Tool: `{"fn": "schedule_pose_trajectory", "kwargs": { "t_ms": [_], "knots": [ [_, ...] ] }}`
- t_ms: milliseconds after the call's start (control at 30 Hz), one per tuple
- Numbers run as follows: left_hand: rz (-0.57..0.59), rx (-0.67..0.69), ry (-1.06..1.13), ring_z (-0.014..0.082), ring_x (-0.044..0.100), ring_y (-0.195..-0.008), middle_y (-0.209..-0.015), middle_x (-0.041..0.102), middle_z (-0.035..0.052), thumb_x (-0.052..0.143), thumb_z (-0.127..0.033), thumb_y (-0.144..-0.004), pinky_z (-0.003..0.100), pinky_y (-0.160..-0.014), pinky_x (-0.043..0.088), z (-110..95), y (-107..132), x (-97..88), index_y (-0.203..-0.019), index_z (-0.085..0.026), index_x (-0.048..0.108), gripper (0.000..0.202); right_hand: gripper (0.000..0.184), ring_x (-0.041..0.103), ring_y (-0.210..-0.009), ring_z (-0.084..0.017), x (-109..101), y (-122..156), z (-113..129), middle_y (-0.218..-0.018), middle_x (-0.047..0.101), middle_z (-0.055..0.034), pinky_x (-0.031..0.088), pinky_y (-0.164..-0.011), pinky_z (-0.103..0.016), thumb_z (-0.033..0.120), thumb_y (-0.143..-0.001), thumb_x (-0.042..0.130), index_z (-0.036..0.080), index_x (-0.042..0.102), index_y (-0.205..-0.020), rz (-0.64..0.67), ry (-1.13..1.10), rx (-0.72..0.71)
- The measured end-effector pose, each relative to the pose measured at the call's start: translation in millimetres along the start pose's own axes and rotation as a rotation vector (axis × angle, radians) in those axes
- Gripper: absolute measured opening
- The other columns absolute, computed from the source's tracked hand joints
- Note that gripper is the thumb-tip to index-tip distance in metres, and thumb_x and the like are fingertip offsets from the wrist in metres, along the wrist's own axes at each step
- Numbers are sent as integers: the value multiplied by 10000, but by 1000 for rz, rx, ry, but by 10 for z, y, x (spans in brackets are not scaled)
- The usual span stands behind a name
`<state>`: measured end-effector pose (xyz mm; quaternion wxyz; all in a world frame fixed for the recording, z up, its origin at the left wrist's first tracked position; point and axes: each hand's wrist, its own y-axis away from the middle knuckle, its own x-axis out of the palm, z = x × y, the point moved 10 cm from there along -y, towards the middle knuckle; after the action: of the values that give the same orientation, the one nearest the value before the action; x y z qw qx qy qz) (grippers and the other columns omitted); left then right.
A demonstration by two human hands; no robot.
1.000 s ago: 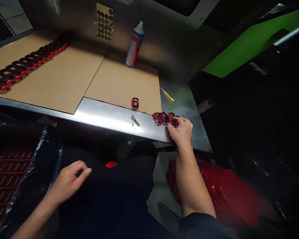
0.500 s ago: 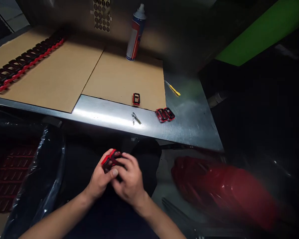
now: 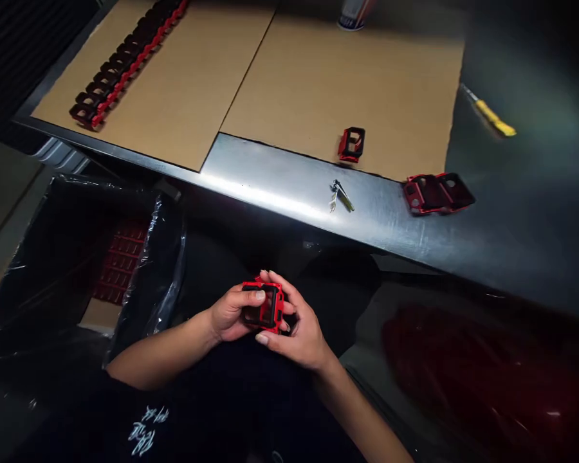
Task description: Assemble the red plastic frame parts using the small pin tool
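Note:
A red and black frame-shaped plastic part (image 3: 273, 315) is held between both hands, close to my body and below the table's front edge. My left hand (image 3: 234, 313) grips its left side, the thumb lying across the front. Around the right side curl the fingers of my right hand (image 3: 302, 325), with the thumb at the lower edge. On the table, a similar red and black part (image 3: 351, 145) stands at the cardboard's front edge. Two more such parts (image 3: 439, 193) lie side by side farther right. A small metal tool or set of keys (image 3: 341, 196) rests between them and me.
Cardboard sheets (image 3: 318, 77) cover much of the metal table (image 3: 280, 173). A long row of red and black parts (image 3: 125, 64) runs along the left sheet. A yellow-handled screwdriver (image 3: 495, 119) and a spray can (image 3: 353, 14) are at the back. A plastic-lined bin (image 3: 43, 257) stands left; red plastic (image 3: 439, 360) lies right.
The view has tilted down and turned left. Both hands have turned the held part so its open frame faces me, and my right hand now clasps its right side.

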<state>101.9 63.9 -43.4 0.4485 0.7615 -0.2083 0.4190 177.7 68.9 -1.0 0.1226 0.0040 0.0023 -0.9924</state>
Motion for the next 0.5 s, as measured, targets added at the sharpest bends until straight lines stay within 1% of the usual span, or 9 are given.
{"fn": "schedule_pose_trajectory", "kwargs": {
  "t_ms": [67,100,167,267,333,400,500],
  "knots": [
    [53,-12,14,251,785,-728,-902,818,152,898,-409,-694,317,-700,633,51,20,32,-959,-72,778,445,857,628,-1330,-319,62,-28,24,-1486,607,-126,536,-1106,-513,423,-773,864,301,460,-1519,-3,-92,-13],
    [53,-10,6,240,780,-720,-889,816,146,898,-419,-694,303,-692,626,64,26,21,-937,-72,781,439,825,653,-1296,-316,73,-41,37,-1451,634,-125,556,-1084,-504,426,-772,863,294,488,-1494,-20,-93,-15],
    [13,0,-31,215,762,-699,-857,809,135,896,-430,-700,280,-674,609,69,35,-36,-903,-72,781,427,785,688,-1232,-310,62,-63,83,-1373,678,-121,581,-1048,-494,429,-757,876,283,530,-1447,-70,-8,-28],
    [-88,12,-99,185,725,-659,-807,790,112,894,-444,-704,269,-659,586,48,48,-133,-888,-80,770,426,788,703,-1166,-311,23,-84,209,-1290,703,-116,592,-1023,-505,447,-708,917,279,567,-1394,-117,201,-97],
    [-144,39,-140,168,697,-641,-785,773,88,894,-454,-705,265,-655,565,1,59,-161,-921,-96,756,440,791,701,-1154,-316,-4,-86,268,-1266,706,-117,593,-1018,-516,471,-698,925,278,571,-1379,-135,277,-136],
    [-187,92,-205,147,668,-639,-754,738,51,889,-466,-715,251,-655,538,-84,73,-165,-915,-119,729,431,786,700,-1160,-317,-38,-79,290,-1260,707,-118,595,-1016,-517,485,-710,920,280,564,-1380,-163,299,-155],
    [-217,176,-363,101,573,-560,-637,637,-2,859,-553,-726,214,-565,447,-235,101,-158,-768,-132,662,467,788,683,-1213,-323,-63,-54,311,-1285,702,-119,583,-1042,-526,481,-725,918,280,545,-1390,-200,296,-196]
  ]
}}
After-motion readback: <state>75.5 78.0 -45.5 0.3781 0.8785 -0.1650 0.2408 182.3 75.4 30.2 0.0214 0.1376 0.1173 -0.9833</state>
